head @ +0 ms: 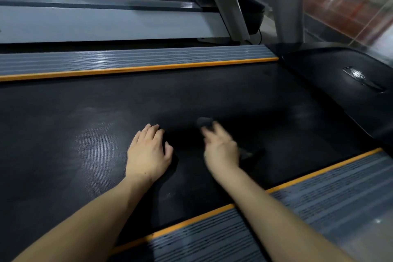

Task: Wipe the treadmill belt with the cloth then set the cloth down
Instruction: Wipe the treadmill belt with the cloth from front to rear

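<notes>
Right hand (221,147) blurring, gripping dark cloth (205,122) against treadmill belt (85,112); left hand (148,151) pressing flat beside it, fingers relaxed. Wiping seemingly underway; setting cloth down remaining.

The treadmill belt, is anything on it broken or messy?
Nothing looks broken or spilled. The treadmill belt lies flat between its orange edge strips, with only dull smudgy patches. The left hand rests on it. The right hand is blurred and seems to hold a dark cloth, hard to see against the belt.
</notes>
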{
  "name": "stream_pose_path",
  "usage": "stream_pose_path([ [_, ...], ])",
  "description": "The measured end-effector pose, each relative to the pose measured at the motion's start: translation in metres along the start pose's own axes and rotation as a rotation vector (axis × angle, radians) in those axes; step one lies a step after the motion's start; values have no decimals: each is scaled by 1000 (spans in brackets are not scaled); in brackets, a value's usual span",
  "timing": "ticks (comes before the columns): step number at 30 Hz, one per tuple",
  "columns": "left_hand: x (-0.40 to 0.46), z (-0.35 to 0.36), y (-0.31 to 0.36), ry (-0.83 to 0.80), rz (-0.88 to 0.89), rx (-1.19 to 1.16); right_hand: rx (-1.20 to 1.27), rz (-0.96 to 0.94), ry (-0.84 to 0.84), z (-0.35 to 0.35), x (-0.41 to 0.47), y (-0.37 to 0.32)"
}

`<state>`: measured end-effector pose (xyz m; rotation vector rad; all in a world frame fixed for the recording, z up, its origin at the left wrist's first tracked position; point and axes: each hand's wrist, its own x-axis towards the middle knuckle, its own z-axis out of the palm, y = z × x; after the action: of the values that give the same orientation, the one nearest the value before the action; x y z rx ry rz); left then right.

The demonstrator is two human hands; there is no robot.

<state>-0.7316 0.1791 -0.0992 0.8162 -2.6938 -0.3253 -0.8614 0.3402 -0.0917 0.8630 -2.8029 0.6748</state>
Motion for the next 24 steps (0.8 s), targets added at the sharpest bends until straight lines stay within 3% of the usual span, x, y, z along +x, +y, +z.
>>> stream_pose_path([
  [2, 0, -2, -1, -3, -1, -10, 49, -211, -82, 7, -21, -17],
  [4, -2, -3, -2, -21, 15, -10, 64, -306, -111, -5, -15, 2],
  [9, -1, -8, -4, -74, 33, 8, -81, 132, -18, -63, 21, 110],
  [12, -2, -15, -2, -116, 47, 25, -80, 245, 8, -67, 15, 89],
  [15, -11, -22, -1, -119, 28, 8, 94, 157, -38, -36, -13, 22],
  [17, -19, -26, -2, -153, 21, 3, 131, -27, -133, -15, -41, -21],
  [20, -28, -28, -7, -240, 43, 14, 150, -256, -172, -20, -47, -21],
  [22, -33, -29, -8, -240, 35, 2, 93, -188, -162, -41, -32, 22],
  [24, -40, -31, -5, -233, 14, -13, -2, 18, -69, -72, -14, 77],
])
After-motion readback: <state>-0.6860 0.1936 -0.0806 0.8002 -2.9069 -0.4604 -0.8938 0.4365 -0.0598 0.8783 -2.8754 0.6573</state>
